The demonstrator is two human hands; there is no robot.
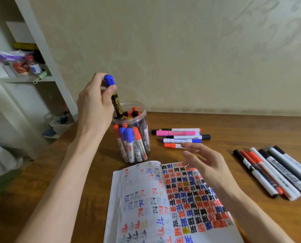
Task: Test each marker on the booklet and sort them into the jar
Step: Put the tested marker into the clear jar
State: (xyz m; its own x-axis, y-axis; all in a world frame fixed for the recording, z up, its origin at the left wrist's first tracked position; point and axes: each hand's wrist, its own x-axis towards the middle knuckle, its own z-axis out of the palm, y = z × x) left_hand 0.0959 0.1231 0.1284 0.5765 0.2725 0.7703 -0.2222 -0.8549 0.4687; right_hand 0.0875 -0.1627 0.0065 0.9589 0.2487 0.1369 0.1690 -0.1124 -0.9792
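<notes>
My left hand (95,102) pinches a blue-capped black marker (117,104) by its cap end, upright, with its lower end inside the mouth of the clear jar (142,116). The jar stands on the wooden table and holds several red, blue and black markers. In front of it lies the open booklet (146,199), its pages covered with red, blue and black test marks. My right hand (202,160) hovers over the booklet's top right corner, fingers loosely spread and holding nothing.
Behind my right hand lies a small pile of markers (179,136) in pink, blue, red and black. Several more markers (276,172) lie in a row at the right. A white shelf (40,55) with odds and ends stands at the left beside the table.
</notes>
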